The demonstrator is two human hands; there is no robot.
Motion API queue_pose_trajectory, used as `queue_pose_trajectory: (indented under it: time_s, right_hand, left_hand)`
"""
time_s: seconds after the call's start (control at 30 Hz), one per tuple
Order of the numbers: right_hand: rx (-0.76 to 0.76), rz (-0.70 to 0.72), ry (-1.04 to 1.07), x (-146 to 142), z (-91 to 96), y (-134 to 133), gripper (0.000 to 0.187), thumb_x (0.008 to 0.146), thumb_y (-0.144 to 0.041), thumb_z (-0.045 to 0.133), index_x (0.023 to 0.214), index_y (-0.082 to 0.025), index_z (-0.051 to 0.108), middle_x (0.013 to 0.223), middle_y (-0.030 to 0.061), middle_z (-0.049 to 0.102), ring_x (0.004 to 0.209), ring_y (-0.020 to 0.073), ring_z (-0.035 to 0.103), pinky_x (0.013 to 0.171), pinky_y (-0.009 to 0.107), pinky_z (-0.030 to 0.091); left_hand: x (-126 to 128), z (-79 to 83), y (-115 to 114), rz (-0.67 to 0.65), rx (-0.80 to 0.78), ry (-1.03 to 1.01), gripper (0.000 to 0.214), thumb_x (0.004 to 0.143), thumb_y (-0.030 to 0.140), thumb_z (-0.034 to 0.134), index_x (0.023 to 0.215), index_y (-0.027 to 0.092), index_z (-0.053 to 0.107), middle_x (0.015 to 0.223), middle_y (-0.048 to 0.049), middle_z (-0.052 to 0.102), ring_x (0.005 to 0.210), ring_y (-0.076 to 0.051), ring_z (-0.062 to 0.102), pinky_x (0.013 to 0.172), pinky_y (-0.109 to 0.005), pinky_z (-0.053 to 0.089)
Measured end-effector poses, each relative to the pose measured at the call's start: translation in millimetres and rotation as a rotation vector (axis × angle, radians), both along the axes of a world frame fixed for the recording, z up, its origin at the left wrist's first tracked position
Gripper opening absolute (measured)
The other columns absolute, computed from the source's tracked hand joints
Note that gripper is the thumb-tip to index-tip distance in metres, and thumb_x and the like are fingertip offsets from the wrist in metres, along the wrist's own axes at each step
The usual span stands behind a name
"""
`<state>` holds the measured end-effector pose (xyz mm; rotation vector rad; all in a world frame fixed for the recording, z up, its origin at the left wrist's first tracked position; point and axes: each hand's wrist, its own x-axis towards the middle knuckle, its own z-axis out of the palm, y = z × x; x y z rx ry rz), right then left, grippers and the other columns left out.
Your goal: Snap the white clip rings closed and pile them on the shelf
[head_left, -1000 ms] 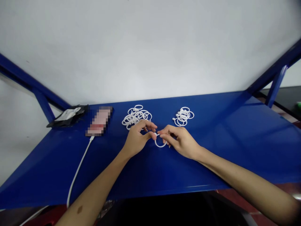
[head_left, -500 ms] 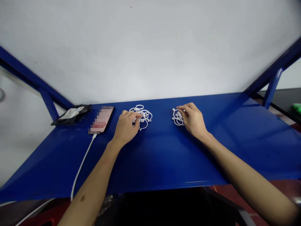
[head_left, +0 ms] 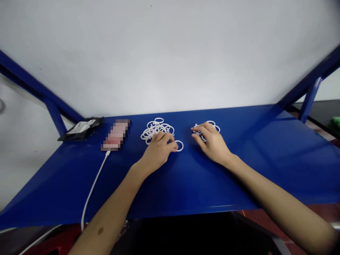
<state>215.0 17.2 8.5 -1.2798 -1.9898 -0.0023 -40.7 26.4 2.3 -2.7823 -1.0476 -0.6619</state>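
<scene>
My left hand (head_left: 158, 149) lies low on the blue table (head_left: 186, 177), just in front of the larger pile of white rings (head_left: 156, 128). Its fingertips pinch the edge of a single white ring (head_left: 179, 145) that lies flat on the table to the right of that pile. My right hand (head_left: 212, 142) rests palm down with fingers spread, partly covering the smaller pile of white rings (head_left: 212, 124). It holds nothing that I can see.
A phone (head_left: 116, 134) lies left of the larger pile, with a white cable (head_left: 91, 189) running off the front edge. A black packet (head_left: 79, 127) sits at the far left by the blue frame strut (head_left: 54, 117). A white wall stands right behind the table.
One second ago both hands held one ring at mid-table. They then moved out to the two piles. Now my left hand has drawn a ring rightward out of its pile.
</scene>
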Motion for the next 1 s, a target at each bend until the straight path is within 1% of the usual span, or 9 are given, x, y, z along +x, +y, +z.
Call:
queue_pose_trajectory:
  time_s: [0.07, 0.13, 0.2, 0.3, 0.4, 0.53, 0.73, 0.87, 1.0]
  right_hand:
    - [-0.119, 0.141, 0.032, -13, 2.5, -10, 0.027, 0.101, -0.032, 0.051, 0.12, -0.019, 0.066, 0.109, 0.0124, 0.066, 0.104, 0.026, 0.063, 0.092, 0.046, 0.052]
    - [-0.249, 0.221, 0.055, -22, 3.8, -17, 0.031, 0.101, -0.035, 0.052, 0.125, -0.018, 0.063, 0.11, 0.0112, 0.069, 0.102, 0.0245, 0.065, 0.091, 0.043, 0.053]
    - [-0.38, 0.267, 0.097, -26, 4.3, -21, 0.031, 0.101, -0.036, 0.053, 0.125, -0.02, 0.064, 0.104, 0.0079, 0.072, 0.092, 0.0213, 0.067, 0.083, 0.038, 0.053]
    - [-0.501, 0.308, 0.231, -26, 4.4, -21, 0.023, 0.1, -0.034, 0.053, 0.113, -0.022, 0.068, 0.087, 0.0018, 0.074, 0.072, 0.0153, 0.066, 0.068, 0.03, 0.05]
    - [-0.527, 0.285, 0.394, -24, 5.0, -20, 0.02, 0.099, -0.037, 0.055, 0.104, -0.022, 0.068, 0.078, -0.0001, 0.071, 0.061, 0.0125, 0.061, 0.058, 0.027, 0.047]
    - [-0.517, 0.263, 0.482, -24, 5.6, -21, 0.024, 0.096, -0.043, 0.058, 0.102, -0.021, 0.066, 0.075, -0.0004, 0.069, 0.056, 0.0112, 0.056, 0.054, 0.026, 0.045]
    - [-0.54, 0.358, 0.459, -26, 3.4, -24, 0.023, 0.095, -0.042, 0.061, 0.095, -0.02, 0.066, 0.08, 0.0016, 0.072, 0.068, 0.0132, 0.063, 0.062, 0.027, 0.048]
    - [-0.562, 0.398, 0.444, -26, 3.4, -26, 0.023, 0.096, -0.041, 0.061, 0.091, -0.019, 0.067, 0.079, 0.001, 0.072, 0.068, 0.0125, 0.064, 0.063, 0.026, 0.048]
    - [-0.518, 0.458, 0.409, -25, 4.7, -29, 0.019, 0.099, -0.035, 0.058, 0.093, -0.02, 0.068, 0.08, 0.0008, 0.072, 0.068, 0.012, 0.066, 0.062, 0.025, 0.049]
  left_hand:
    - [7, 0.7, -6, -0.05, 0.038, -0.015, 0.023, 0.095, 0.011, 0.053, 0.086, 0.023, 0.07, 0.101, -0.0061, 0.062, 0.096, -0.024, 0.047, 0.085, -0.039, 0.041]
    - [13, 1.8, -12, -0.103, 0.085, -0.051, 0.026, 0.094, 0.007, 0.051, 0.086, 0.024, 0.07, 0.103, -0.0055, 0.061, 0.098, -0.023, 0.046, 0.086, -0.038, 0.041]
    - [17, 3.2, -17, -0.148, 0.124, -0.109, 0.029, 0.094, 0.005, 0.051, 0.085, 0.025, 0.07, 0.105, -0.005, 0.06, 0.1, -0.023, 0.046, 0.088, -0.038, 0.041]
    - [20, 5.8, -20, -0.161, 0.131, -0.198, 0.025, 0.095, 0.008, 0.052, 0.085, 0.025, 0.069, 0.11, -0.0047, 0.059, 0.102, -0.023, 0.047, 0.092, -0.037, 0.042]
    - [19, 7.7, -19, -0.09, 0.06, -0.31, 0.008, 0.096, 0.021, 0.06, 0.099, 0.026, 0.065, 0.111, -0.0046, 0.06, 0.103, -0.022, 0.052, 0.093, -0.038, 0.046]
    - [17, 8.0, -14, -0.021, 0.029, -0.435, 0.025, 0.092, 0.037, 0.067, 0.112, 0.026, 0.059, 0.106, -0.0036, 0.063, 0.103, -0.022, 0.058, 0.093, -0.039, 0.049]
    - [16, 7.5, -10, -0.01, -0.025, -0.492, 0.019, 0.092, 0.04, 0.067, 0.099, 0.023, 0.062, 0.088, -0.0004, 0.067, 0.089, -0.018, 0.061, 0.083, -0.033, 0.051]
    - [17, 6.8, -10, -0.024, -0.013, -0.524, 0.024, 0.091, 0.046, 0.066, 0.092, 0.022, 0.064, 0.082, 0.0004, 0.067, 0.084, -0.018, 0.06, 0.08, -0.032, 0.049]
    - [20, 6.0, -16, -0.034, -0.006, -0.55, 0.027, 0.091, 0.049, 0.064, 0.084, 0.023, 0.064, 0.077, 0.001, 0.068, 0.08, -0.017, 0.059, 0.078, -0.031, 0.048]
